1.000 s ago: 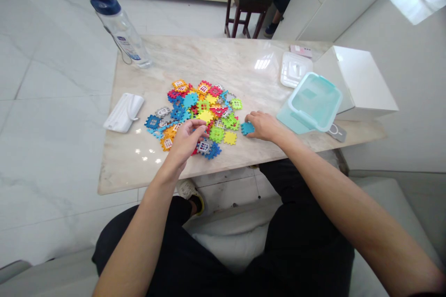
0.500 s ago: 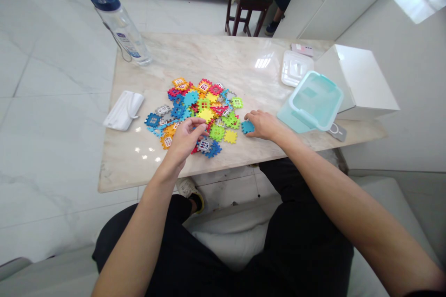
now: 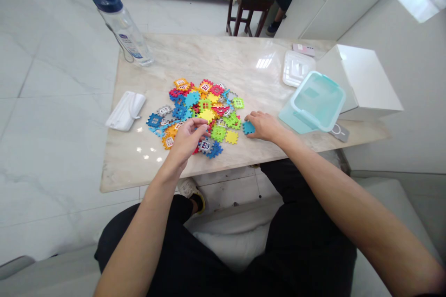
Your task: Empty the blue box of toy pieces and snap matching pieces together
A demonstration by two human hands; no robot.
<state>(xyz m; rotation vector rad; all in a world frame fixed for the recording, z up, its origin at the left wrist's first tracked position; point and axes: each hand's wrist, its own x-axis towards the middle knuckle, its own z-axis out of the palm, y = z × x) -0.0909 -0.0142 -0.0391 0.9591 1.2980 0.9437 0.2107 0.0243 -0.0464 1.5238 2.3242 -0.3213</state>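
Your view is bright and sharp; glare marks the marble table (image 3: 181, 55) near its far edge; outer lines bow.

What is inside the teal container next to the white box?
Inside the teal container only its own pale floor shows; none of the toy pieces show in it. The strip just behind its near wall is covered, so that part cannot be checked.

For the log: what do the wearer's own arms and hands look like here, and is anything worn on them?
Both forearms are bare, with no sleeve over them. The left hand and right hand wear no gloves, and no watch, bracelet or ring is visible. Below them, black trousers cover the lap.
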